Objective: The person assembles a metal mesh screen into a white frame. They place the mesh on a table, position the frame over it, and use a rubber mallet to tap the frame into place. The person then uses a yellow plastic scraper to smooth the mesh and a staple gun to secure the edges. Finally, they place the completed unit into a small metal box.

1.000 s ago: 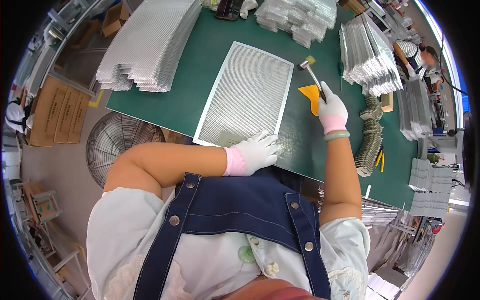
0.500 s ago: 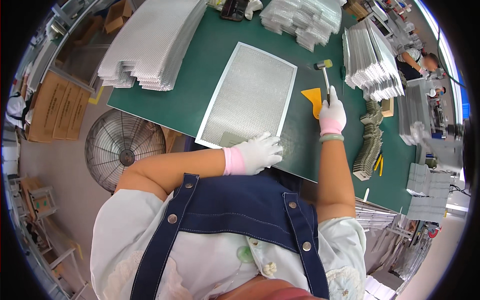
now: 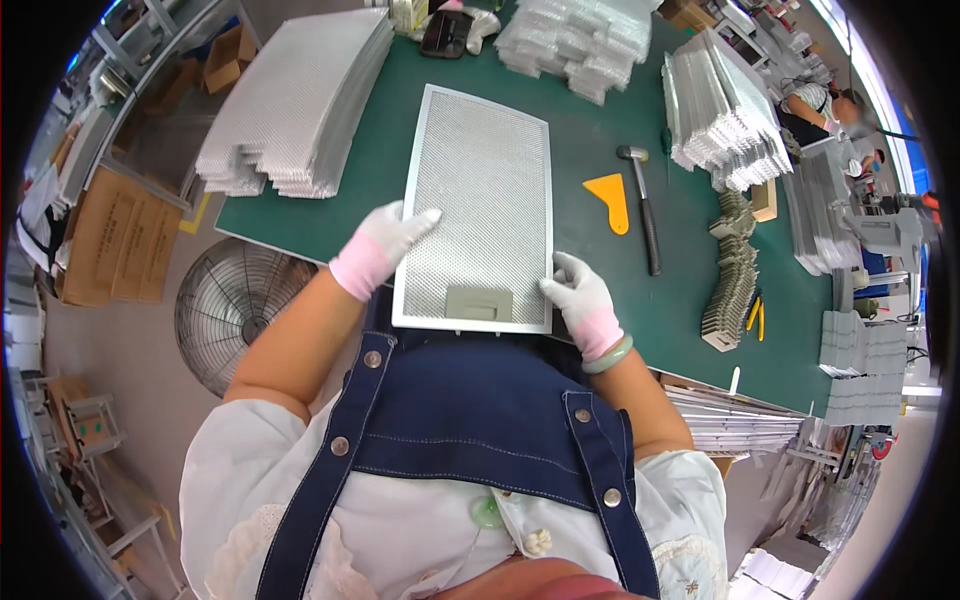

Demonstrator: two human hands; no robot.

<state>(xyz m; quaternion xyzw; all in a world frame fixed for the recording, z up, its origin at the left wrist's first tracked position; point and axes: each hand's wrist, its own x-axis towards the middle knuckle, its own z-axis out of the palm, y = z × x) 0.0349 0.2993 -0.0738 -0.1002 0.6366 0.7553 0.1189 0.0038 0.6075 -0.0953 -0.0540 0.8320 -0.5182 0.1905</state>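
A framed metal mesh filter panel [image 3: 482, 190] is between my two gloved hands at the table's near edge. Its silvery mesh has a white frame, and a grey rectangular handle piece [image 3: 479, 303] sits at its near end. My left hand [image 3: 393, 238] grips the left side, thumb over the mesh. At the right side, near the close corner, my right hand [image 3: 580, 297] holds the frame with fingers curled around it. To the right, on the green tabletop, lie a yellow plastic scraper [image 3: 609, 203] and a small black-handled mallet [image 3: 645, 210], neither touched.
Mesh sheets are stacked [image 3: 300, 95] at far left, with more mesh stacks [image 3: 575, 40] behind and right [image 3: 720, 110]. A row of grey metal handle pieces [image 3: 733, 275] and yellow pliers [image 3: 757, 316] lie right. A floor fan [image 3: 240, 310] stands left of the table [image 3: 390, 130].
My right hand has let go of the mallet, now lying on the table, and taken the panel's right side. My left hand moved to its left side. The panel has turned straighter toward me.
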